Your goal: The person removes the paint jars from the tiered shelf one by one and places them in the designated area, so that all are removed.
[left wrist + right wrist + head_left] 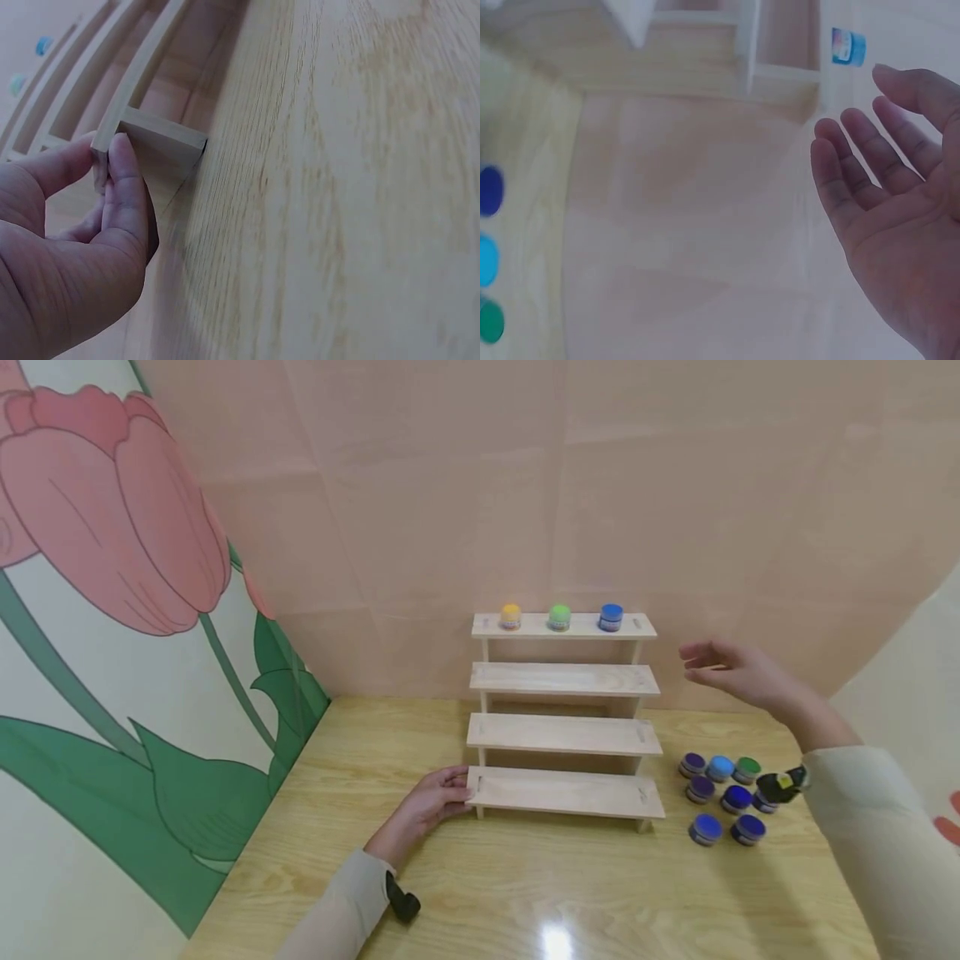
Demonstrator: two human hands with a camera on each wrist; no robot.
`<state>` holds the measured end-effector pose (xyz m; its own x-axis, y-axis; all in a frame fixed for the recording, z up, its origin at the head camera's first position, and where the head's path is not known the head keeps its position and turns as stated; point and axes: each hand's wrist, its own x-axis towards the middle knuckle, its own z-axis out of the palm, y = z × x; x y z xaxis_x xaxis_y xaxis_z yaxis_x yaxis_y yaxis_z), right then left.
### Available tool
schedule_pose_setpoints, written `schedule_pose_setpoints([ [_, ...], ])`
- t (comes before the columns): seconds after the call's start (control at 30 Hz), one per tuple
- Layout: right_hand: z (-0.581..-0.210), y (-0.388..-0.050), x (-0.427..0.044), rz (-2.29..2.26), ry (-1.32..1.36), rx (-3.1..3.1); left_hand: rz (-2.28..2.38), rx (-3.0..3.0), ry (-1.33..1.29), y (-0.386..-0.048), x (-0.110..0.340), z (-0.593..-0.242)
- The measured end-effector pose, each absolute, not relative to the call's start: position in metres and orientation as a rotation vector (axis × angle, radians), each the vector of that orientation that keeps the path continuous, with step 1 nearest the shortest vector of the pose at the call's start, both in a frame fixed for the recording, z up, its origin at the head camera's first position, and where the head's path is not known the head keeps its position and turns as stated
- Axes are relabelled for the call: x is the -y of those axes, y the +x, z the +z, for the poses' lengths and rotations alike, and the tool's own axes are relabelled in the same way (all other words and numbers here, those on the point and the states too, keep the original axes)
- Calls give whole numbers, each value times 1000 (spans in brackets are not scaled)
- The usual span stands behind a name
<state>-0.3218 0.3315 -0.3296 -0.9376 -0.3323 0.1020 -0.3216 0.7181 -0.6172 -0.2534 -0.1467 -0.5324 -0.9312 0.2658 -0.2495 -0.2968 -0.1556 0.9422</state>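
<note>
A pale wooden stepped rack (pixel 564 735) stands on the table, and my left hand (pixel 429 795) pinches the left end of its lowest shelf. The left wrist view shows the thumb and fingers of that hand (pixel 82 240) on either side of the shelf's edge (pixel 112 131). My right hand (pixel 738 672) hangs in the air to the right of the rack, its fingers loosely bent and holding nothing. On the top shelf sit a yellow-orange jar (pixel 511 617), a green jar (pixel 559 618) and a blue jar (pixel 611 617), spaced apart.
Right of the rack, several small jars with purple, blue and green lids stand in a group, among them a light blue one (pixel 720 767) and a green one (pixel 747 769). A pinkish sheet (pixel 420 527) hangs behind the table (pixel 480 885). Tulips decorate the left wall (pixel 112 677).
</note>
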Motion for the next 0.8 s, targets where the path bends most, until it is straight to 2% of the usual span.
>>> schedule_pose_setpoints([
  [0.27,-315,-346,-308,-1189,-598,-2884,2146,-1747,-35,-253,146,-531],
  [0.8,-299,-383,-262,-1265,-486,-2847,2154,-1753,-46,-255,146,-535],
])
